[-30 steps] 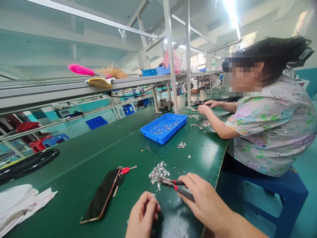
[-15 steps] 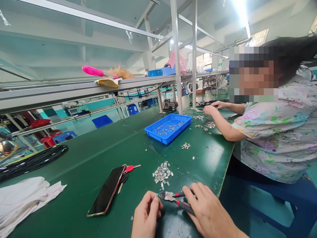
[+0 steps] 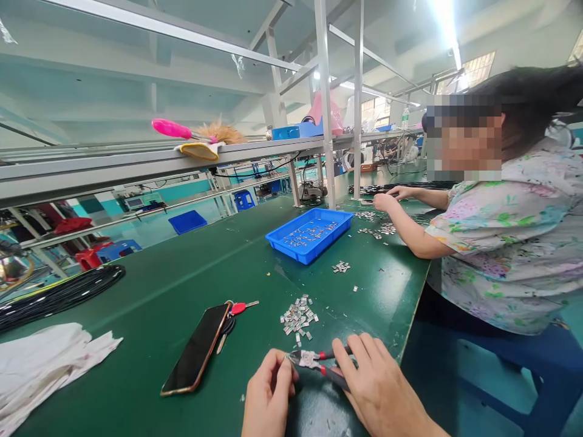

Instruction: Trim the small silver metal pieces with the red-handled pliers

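My right hand (image 3: 376, 379) is wrapped round the dark-and-red handles of a pair of cutting pliers (image 3: 310, 359). The jaws point left and meet the fingertips of my left hand (image 3: 271, 388). Thumb and forefinger of that hand are pinched on a tiny piece, mostly hidden, right at the jaw tips; its kind I cannot make out. Just beyond the pliers lies a loose pile of small silvery metal pieces (image 3: 298, 317). Farther off, a smaller heap of similar pieces (image 3: 340, 267) rests near a blue tray (image 3: 291, 252) with many small parts scattered inside.
A phone (image 3: 195, 352) with keys (image 3: 239, 308) lies left of the pile. White cloth (image 3: 50, 364) and coiled black cable (image 3: 68, 294) are at the far left. On the right a co-worker (image 3: 510, 243) sits handling parts. A metal shelf (image 3: 136, 164) runs above the green table (image 3: 150, 291).
My right hand and the pliers have shifted slightly left, and the handles look a little more spread. My left hand stays nearly in place, still pinching.
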Available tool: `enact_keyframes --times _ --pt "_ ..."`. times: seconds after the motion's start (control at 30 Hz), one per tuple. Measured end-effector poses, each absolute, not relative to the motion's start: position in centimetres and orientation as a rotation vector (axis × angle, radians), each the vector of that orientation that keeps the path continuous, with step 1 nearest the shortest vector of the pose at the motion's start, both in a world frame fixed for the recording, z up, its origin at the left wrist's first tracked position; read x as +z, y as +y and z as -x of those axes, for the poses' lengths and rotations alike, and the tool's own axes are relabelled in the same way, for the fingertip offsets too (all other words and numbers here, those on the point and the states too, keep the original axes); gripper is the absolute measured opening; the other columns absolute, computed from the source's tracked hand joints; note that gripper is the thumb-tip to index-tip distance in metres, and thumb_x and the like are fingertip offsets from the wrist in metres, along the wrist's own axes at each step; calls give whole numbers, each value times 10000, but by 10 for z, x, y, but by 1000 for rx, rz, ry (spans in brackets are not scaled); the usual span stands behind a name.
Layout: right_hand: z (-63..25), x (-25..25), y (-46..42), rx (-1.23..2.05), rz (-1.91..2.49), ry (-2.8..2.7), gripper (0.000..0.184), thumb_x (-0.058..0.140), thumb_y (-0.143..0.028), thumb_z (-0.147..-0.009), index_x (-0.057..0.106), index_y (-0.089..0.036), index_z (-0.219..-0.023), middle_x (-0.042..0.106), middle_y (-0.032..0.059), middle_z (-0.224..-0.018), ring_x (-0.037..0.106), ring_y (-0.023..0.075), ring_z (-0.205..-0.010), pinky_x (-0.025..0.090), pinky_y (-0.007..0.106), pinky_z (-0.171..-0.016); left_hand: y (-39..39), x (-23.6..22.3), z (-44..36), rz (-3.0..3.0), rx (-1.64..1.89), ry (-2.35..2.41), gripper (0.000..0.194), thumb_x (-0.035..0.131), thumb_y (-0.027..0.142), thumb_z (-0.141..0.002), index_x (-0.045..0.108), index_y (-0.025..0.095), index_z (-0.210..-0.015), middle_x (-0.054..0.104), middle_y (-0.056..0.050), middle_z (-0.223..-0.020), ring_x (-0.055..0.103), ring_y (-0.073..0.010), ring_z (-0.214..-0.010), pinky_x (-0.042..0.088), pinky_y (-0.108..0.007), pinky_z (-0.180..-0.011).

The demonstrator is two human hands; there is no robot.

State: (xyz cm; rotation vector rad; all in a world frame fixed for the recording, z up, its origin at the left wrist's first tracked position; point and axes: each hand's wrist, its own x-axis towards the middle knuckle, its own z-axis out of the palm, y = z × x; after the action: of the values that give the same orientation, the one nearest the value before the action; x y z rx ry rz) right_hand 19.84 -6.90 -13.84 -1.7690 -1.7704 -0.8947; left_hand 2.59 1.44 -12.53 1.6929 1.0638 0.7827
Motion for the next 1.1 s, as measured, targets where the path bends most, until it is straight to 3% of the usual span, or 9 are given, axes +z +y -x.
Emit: enact_keyframes --times 0.63,0.83,0.97,1.1 --pt "-194 -149 -67 -925 1867 -1842 296 538 -236 -799 585 -134 -1073 535 79 -798 497 247 -754 384 382 -655 16 -137 -21 -1710 795 1119 416 444 569 -833 524 183 -699 553 -18 -646 461 -145 -584 368 -231 -564" --pt "-196 -148 -65 -671 1848 -1833 148 622 -204 -765 582 -196 -907 535 18 -730 518 195 -670 411 327 -598 16 -128 -23 -1658 770 1051 415 466 569 -827 525 179 -698 550 -14 -660 464 -136 -590 379 -229 -579" --pt "-199 -143 -66 -473 1860 -1879 166 676 -192 -721 559 -217 -835 534 -5 -720 519 171 -643 417 296 -574 17 -128 -24 -1647 792 1023 416 472 565 -829 537 176 -696 557 -17 -661 470 -134 -589 380 -226 -577" --pt "-197 -139 -68 -750 1857 -1823 307 663 -211 -711 585 -186 -1007 538 30 -775 516 209 -714 420 338 -625 16 -127 -24 -1617 789 1048 424 497 575 -809 535 171 -685 566 -23 -648 471 -135 -574 387 -229 -568"
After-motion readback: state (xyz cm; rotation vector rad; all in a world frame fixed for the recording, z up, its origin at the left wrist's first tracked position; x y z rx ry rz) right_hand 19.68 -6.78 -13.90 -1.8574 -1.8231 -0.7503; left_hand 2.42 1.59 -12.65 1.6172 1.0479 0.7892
